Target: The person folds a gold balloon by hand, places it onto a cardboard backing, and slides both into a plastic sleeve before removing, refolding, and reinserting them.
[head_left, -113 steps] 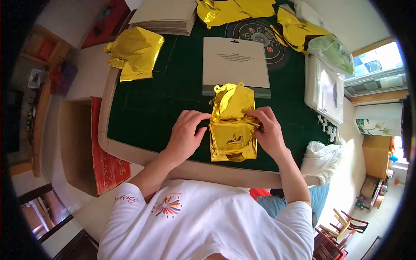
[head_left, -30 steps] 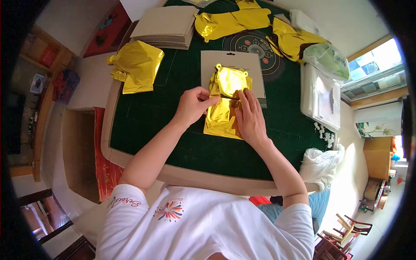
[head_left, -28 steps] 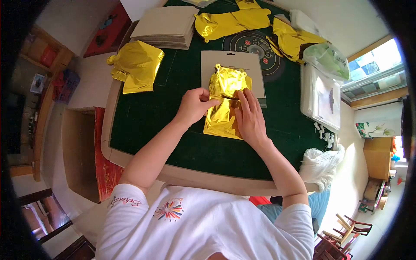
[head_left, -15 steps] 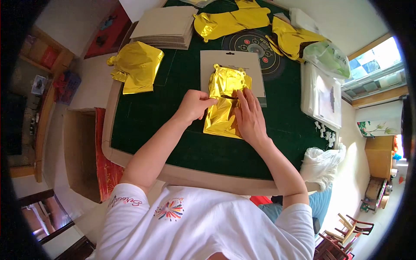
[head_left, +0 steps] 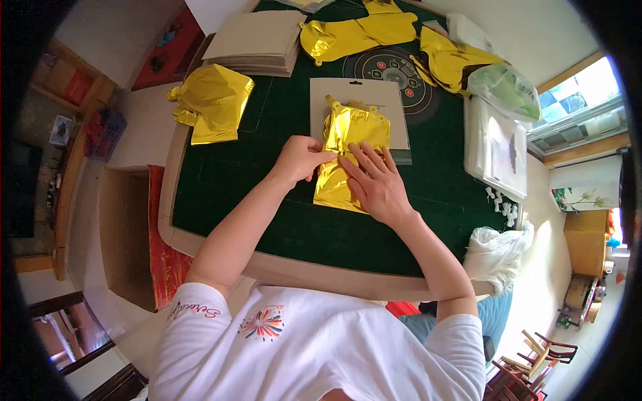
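A flat gold foil balloon point(head_left: 358, 127), partly folded over itself, lies across the lower part of a grey-beige card point(head_left: 394, 127) on the green tabletop. My left hand point(head_left: 301, 159) pinches its left edge between thumb and fingers. With fingers spread, my right hand point(head_left: 380, 184) rests flat on the foil just below the fold. The right hand covers part of the lower foil.
More gold foil balloons lie at the left point(head_left: 221, 103), back point(head_left: 361, 33) and back right point(head_left: 448, 60). A card stack point(head_left: 254, 43) stands back left. Clear plastic bags point(head_left: 495, 150) and white string point(head_left: 498, 250) are at the right. An open cardboard box point(head_left: 130, 234) stands beside the table.
My right hand has slid left and slightly down across the foil, its fingers now spread. The upper foil lies flatter over the fold. My left hand keeps its pinch in place.
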A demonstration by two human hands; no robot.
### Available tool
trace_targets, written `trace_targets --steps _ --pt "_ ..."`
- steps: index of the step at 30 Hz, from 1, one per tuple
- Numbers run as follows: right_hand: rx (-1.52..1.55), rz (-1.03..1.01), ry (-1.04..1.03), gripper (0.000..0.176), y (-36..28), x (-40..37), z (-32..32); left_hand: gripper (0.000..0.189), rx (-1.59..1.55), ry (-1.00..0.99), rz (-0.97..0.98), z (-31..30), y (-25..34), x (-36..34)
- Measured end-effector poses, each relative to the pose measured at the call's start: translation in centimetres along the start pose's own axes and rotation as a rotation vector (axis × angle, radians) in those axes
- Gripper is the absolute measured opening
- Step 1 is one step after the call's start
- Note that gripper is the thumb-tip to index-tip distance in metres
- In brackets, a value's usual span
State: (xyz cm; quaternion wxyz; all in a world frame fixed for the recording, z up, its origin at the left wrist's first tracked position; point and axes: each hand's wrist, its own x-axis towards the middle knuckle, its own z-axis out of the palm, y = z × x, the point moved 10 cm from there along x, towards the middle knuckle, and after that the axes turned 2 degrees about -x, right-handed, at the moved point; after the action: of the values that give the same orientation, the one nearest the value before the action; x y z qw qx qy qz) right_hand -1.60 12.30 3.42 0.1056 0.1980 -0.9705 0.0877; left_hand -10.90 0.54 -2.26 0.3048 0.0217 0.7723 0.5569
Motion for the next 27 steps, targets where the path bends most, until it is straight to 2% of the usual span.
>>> trace_targets --steps 4,7,9,16,22,24,27 --pt "0.037 0.004 0.016 0.044 0.1 0.0 -0.1 0.024 -0.042 0.032 -0.033 -0.9 0.8 -0.1" --pt "0.041 0.013 0.01 0.044 0.2 0.1 -0.1 0.024 0.004 0.119 0.075 -1.4 1.0 0.6" --pt "0.049 0.012 0.015 0.044 0.1 0.1 -0.3 0.025 0.144 0.146 0.154 -1.4 1.4 0.8" --pt "0.04 0.011 0.008 0.043 -0.1 0.2 -0.5 0.022 0.048 0.053 0.084 -0.8 1.2 0.8" --pt "0.045 0.013 -0.001 0.043 -0.1 0.3 -0.5 0.027 -0.045 0.023 0.024 -0.7 1.0 0.9" --pt "0.045 0.015 -0.004 0.042 -0.1 0.3 -0.4 0.025 -0.255 -0.01 -0.06 -0.2 -0.1 1.2" --pt "0.054 0.018 0.005 0.042 -0.1 0.3 -0.5 0.023 -0.194 -0.058 -0.03 0.2 0.6 0.9"
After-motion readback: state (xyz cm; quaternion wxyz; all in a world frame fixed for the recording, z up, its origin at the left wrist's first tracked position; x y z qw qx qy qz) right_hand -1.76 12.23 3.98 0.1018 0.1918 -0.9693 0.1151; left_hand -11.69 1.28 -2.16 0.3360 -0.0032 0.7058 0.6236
